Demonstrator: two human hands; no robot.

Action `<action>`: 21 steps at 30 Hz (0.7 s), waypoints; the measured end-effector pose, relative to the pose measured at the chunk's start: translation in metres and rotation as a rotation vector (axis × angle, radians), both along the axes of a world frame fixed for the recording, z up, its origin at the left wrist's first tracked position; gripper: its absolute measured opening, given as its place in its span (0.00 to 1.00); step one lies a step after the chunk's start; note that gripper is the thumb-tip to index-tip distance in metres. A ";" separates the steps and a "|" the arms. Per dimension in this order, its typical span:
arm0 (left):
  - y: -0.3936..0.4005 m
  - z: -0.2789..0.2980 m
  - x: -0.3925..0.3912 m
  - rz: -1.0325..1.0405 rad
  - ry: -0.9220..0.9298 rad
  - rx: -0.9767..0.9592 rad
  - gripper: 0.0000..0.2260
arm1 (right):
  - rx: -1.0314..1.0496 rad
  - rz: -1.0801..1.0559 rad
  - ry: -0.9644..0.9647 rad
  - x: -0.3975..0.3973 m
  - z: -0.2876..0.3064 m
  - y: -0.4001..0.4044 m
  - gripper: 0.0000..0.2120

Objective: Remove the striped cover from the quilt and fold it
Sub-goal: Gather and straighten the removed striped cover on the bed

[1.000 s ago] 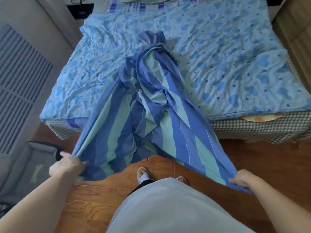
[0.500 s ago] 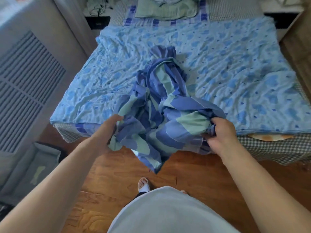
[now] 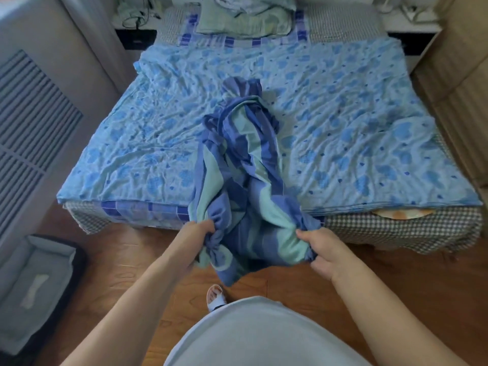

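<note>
The striped cover [image 3: 243, 165], blue and pale green, lies bunched in a long ridge down the middle of the bed and hangs over the foot edge. Under it the light blue quilt [image 3: 343, 133] with darker blue blotches is spread flat over the mattress. My left hand [image 3: 196, 240] grips a gathered wad of the cover at its near left side. My right hand [image 3: 320, 250] grips the near right side of the same bunch. Both hands hold it just off the foot of the bed, above the floor. The cover's far end rests crumpled near the bed's middle.
A checked sheet [image 3: 396, 231] drapes the bed's foot. A green pillow [image 3: 245, 19] sits at the head. A grey cabinet with slats [image 3: 34, 133] stands left, a wooden wardrobe [image 3: 459, 75] right. A padded tray [image 3: 34, 286] lies on the wooden floor [image 3: 396, 281] at left.
A second ago my hands were wide apart, holding the cover stretched out. They came together, bunching the cloth, and now hold it gathered lower, off the foot of the bed.
</note>
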State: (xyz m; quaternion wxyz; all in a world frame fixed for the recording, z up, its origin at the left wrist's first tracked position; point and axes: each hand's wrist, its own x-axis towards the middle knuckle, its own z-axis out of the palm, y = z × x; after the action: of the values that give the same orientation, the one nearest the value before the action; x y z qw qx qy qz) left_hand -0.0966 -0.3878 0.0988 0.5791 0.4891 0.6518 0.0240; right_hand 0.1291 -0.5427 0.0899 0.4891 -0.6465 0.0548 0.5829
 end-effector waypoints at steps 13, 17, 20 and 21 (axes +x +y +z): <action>-0.016 -0.057 -0.080 -0.261 0.535 -0.004 0.17 | -0.454 0.547 -0.355 0.015 -0.053 -0.030 0.30; -0.005 -0.045 -0.092 0.083 0.176 -0.102 0.09 | -0.308 0.235 -0.413 0.019 -0.061 -0.031 0.14; 0.002 -0.045 -0.099 0.036 0.275 -0.212 0.07 | -0.107 0.009 -0.468 0.023 -0.058 -0.022 0.08; 0.003 -0.049 -0.100 -0.150 0.448 -0.187 0.08 | -0.052 -0.053 -0.455 0.024 -0.057 -0.017 0.08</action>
State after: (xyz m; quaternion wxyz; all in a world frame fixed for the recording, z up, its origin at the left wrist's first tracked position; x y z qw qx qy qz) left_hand -0.1965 -0.3851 0.0503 0.4630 0.4735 0.7251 -0.1888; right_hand 0.1529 -0.5593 0.0333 0.4872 -0.7721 -0.0252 0.4073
